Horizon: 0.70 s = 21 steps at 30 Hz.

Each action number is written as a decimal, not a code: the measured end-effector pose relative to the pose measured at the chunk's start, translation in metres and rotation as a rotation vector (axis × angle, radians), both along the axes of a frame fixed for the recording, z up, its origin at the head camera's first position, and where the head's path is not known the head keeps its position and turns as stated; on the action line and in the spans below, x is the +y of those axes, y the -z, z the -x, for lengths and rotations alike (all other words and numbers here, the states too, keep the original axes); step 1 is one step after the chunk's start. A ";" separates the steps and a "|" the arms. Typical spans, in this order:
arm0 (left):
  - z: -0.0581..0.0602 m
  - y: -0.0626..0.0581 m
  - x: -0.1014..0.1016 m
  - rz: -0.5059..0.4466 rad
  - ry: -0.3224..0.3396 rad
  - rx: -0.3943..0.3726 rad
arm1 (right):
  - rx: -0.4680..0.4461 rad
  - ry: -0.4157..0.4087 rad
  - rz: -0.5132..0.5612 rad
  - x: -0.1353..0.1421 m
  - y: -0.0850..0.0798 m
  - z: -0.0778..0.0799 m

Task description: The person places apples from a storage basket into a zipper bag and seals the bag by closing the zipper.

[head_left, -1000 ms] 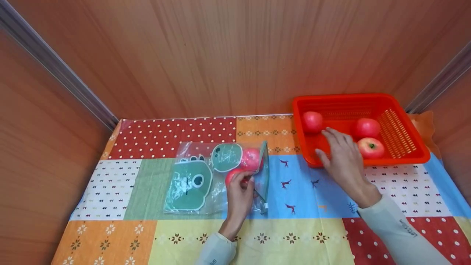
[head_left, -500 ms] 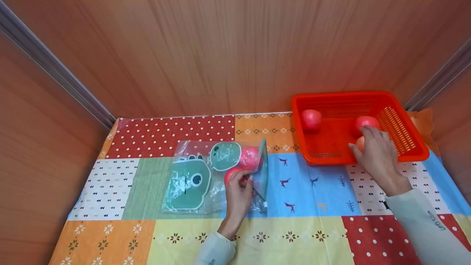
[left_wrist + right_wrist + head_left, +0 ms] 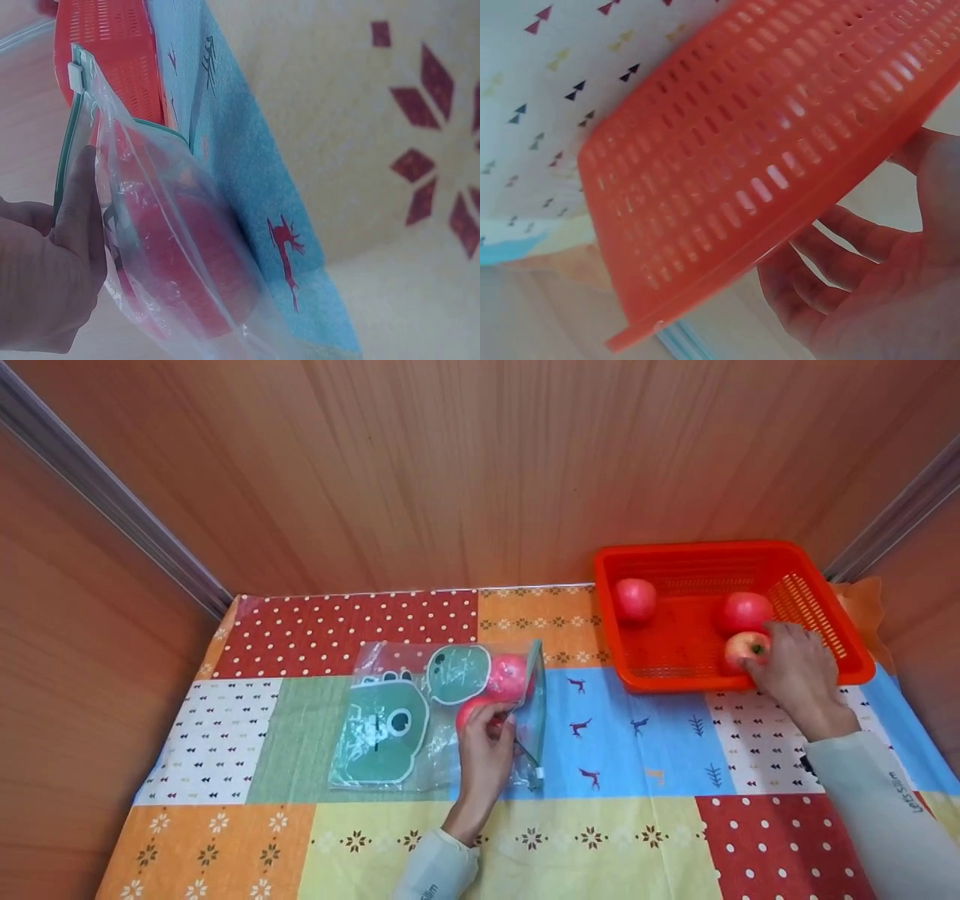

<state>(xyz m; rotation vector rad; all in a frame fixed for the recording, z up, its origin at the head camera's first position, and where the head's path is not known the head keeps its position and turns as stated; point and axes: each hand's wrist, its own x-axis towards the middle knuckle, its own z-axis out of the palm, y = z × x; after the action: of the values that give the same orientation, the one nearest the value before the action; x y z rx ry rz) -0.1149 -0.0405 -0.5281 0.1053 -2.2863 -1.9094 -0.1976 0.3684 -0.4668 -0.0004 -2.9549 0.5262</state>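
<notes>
My left hand (image 3: 487, 746) pinches the open edge of a clear plastic slider bag (image 3: 442, 769) with green cartoon prints. Two red apples lie in the bag; one apple (image 3: 508, 676) sits near its green-edged mouth, the other partly behind my fingers. In the left wrist view, an apple (image 3: 191, 262) shows through the plastic. My right hand (image 3: 799, 671) reaches into the orange-red basket (image 3: 679, 687), thumb and fingers curled about the right side of a yellowish-red apple (image 3: 742, 649). The basket wall hides that apple in the right wrist view, where fingers (image 3: 840, 259) show beyond the rim.
Two other apples are in the basket: a red apple (image 3: 636, 600) at its left and another red apple (image 3: 748, 611) behind the gripped one. A patchwork cloth (image 3: 600, 840) covers the table. Wood-grain panels (image 3: 420, 480) stand at the back and sides.
My right hand has moved rightward inside the basket, over the yellowish-red apple and then round to its right side. The left hand keeps its hold on the bag.
</notes>
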 end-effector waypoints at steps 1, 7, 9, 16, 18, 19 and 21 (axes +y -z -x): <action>0.000 0.000 0.000 0.001 0.000 0.004 | -0.011 0.006 -0.001 0.001 0.000 0.001; -0.001 0.000 0.000 -0.006 0.003 0.006 | -0.089 0.027 -0.010 0.007 -0.003 0.004; 0.000 0.000 0.001 -0.008 0.004 0.001 | -0.116 0.023 -0.008 0.009 -0.005 0.006; -0.001 -0.001 0.000 0.018 0.002 -0.002 | -0.247 0.014 0.006 0.011 -0.012 0.013; -0.001 -0.002 0.000 0.020 0.006 -0.008 | -0.296 0.015 0.007 0.011 -0.015 0.015; -0.001 -0.002 0.000 0.019 0.007 -0.013 | -0.318 0.016 0.008 0.011 -0.016 0.016; -0.001 -0.002 0.000 0.020 0.007 -0.020 | -0.368 0.026 0.025 0.011 -0.018 0.018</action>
<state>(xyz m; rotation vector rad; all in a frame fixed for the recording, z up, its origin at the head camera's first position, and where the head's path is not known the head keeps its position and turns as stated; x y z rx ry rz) -0.1135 -0.0402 -0.5261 0.1141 -2.3213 -1.8962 -0.2158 0.3794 -0.4490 -0.1537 -3.2984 0.6186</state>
